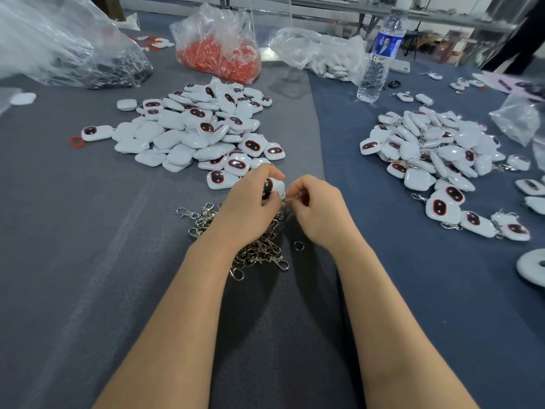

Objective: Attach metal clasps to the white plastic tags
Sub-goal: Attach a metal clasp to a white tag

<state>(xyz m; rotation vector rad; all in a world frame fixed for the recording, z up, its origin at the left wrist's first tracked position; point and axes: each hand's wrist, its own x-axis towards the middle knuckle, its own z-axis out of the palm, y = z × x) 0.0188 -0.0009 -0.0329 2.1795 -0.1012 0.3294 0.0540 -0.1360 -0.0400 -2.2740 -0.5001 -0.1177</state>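
Table (pixel 295 69) w/ grey cloth (pixel 88 261) on left, blue cloth (pixel 413 290) on right. On grey: big pile of white tags (pixel 188 128), heap of metal clasps (pixel 259 252) nearer, bag of red bits (pixel 218 54) & bag of dark bits (pixel 97 66) at back. On blue: pile of tags w/ clasps on (pixel 433 149), water bottle (pixel 377 63) behind it.

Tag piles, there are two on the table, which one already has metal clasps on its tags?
The right pile on the blue cloth: silver clasps stick out among its tags. The left pile, on grey cloth, shows bare tags.
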